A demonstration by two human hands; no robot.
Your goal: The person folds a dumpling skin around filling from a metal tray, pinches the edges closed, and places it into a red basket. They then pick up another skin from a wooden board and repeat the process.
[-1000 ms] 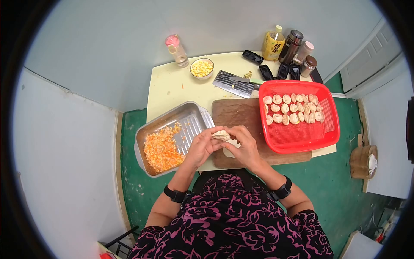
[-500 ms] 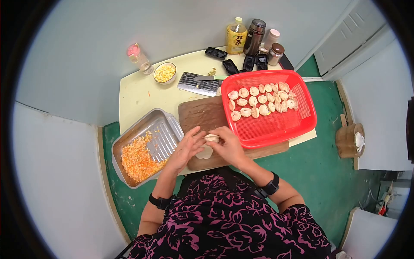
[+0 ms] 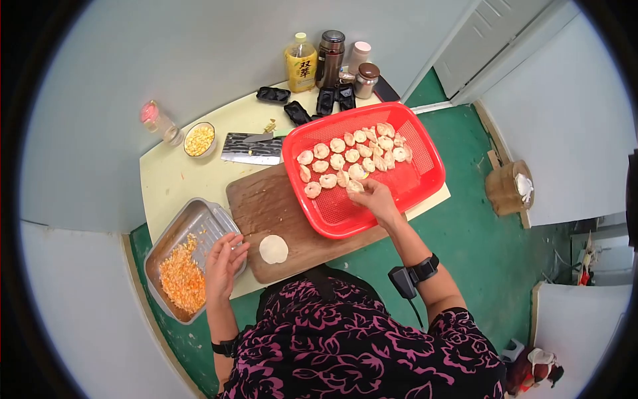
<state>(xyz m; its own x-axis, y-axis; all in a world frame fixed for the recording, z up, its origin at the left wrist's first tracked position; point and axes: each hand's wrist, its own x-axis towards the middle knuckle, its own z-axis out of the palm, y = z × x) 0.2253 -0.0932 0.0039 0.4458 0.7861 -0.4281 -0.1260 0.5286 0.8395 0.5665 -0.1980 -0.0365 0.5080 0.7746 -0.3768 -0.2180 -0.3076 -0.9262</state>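
Observation:
My right hand (image 3: pixel 377 200) reaches over the red plastic basket (image 3: pixel 403 212) and pinches a dumpling (image 3: pixel 355 187) near the front of the rows. Several pleated dumplings (image 3: pixel 337 161) lie in lines on the basket's mesh bottom. My left hand (image 3: pixel 222 265) is raised with fingers apart, holding nothing, beside the right side of a metal pan (image 3: pixel 214 221). Chopped orange and white filling (image 3: pixel 181 278) covers part of that pan. Between my hands, one round dough wrapper (image 3: pixel 274 249) lies flat on the wooden cutting board (image 3: pixel 258 207), which the basket partly overlaps.
A cleaver (image 3: pixel 251 151) and a small knife (image 3: pixel 266 136) lie behind the board. Left of them stand a bowl of yellow bits (image 3: pixel 199 140) and a pink-lidded bottle (image 3: pixel 161 124). At the back are a yellow drink bottle (image 3: pixel 301 66), a thermos (image 3: pixel 330 60) and black plastic trays (image 3: pixel 298 113).
My right hand has carried the dumpling from above the board into the basket. My left hand has moved left, away from it, uncovering the wrapper. The view has shifted right.

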